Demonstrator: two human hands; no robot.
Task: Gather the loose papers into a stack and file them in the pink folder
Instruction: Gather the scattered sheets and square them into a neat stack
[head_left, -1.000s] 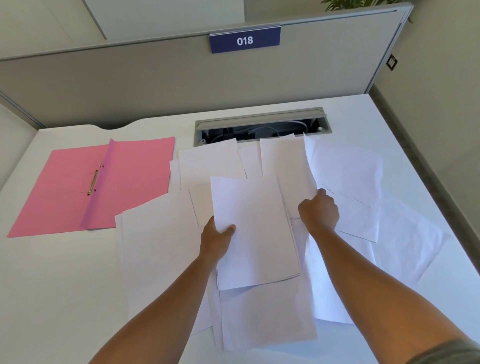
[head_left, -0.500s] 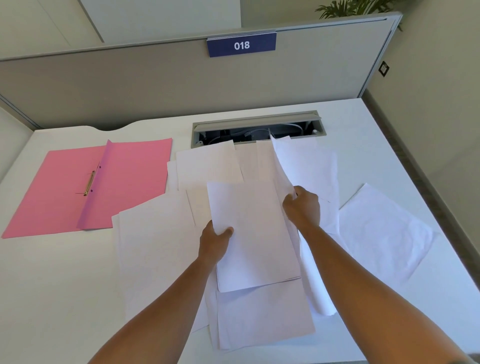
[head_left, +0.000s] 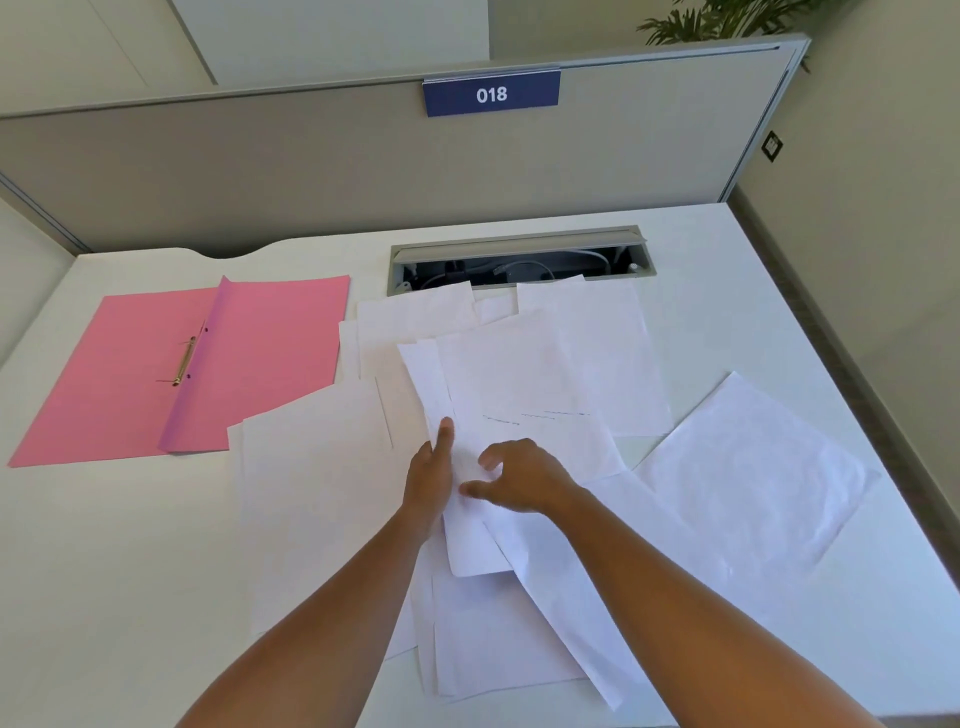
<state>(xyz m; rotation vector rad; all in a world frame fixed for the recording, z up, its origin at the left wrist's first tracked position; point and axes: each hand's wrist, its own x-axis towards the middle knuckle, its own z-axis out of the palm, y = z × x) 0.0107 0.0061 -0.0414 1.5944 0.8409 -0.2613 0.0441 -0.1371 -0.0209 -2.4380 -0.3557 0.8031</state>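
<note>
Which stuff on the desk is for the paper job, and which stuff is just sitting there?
For the job:
loose papers
pink folder, lying open
left hand, holding a sheet
right hand, over the pile

Just sitting there:
cable tray in the desk
018 sign
divider panel
plant

Scattered white papers (head_left: 519, 395) beside open pink folder (head_left: 130, 374)

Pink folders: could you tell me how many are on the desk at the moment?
1. The pink folder lies open and flat at the left of the desk, beside the spread of loose papers. Another under the papers cannot be ruled out.
</note>
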